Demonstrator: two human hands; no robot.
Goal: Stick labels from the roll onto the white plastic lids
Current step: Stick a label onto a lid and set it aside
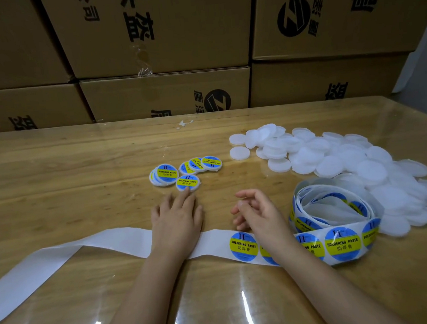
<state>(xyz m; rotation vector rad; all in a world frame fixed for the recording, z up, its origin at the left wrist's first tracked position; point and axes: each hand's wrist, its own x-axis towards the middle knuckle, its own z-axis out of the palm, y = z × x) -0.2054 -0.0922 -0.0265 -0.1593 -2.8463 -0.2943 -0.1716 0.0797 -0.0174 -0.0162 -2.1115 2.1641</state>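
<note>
Our left hand (pixel 177 215) lay flat on the bench (pixel 68 159), fingers straight, the fingertips touching the nearest labelled lid (pixel 187 182). Our right hand (pixel 255 213) was near it, fingers loosely curled and holding nothing. Both wrists crossed the backing strip (pixel 62 258), which ran from the label roll (pixel 335 219) on the right to the bench's near left edge. More labelled lids (pixel 162 174) sat clustered just beyond the left hand — the pile of white lids (pixel 346 160) spread behind the roll, right against it. Cardboard boxes (pixel 161 39) walled off the far edge; bare wood showed between the cluster and the pile.
</note>
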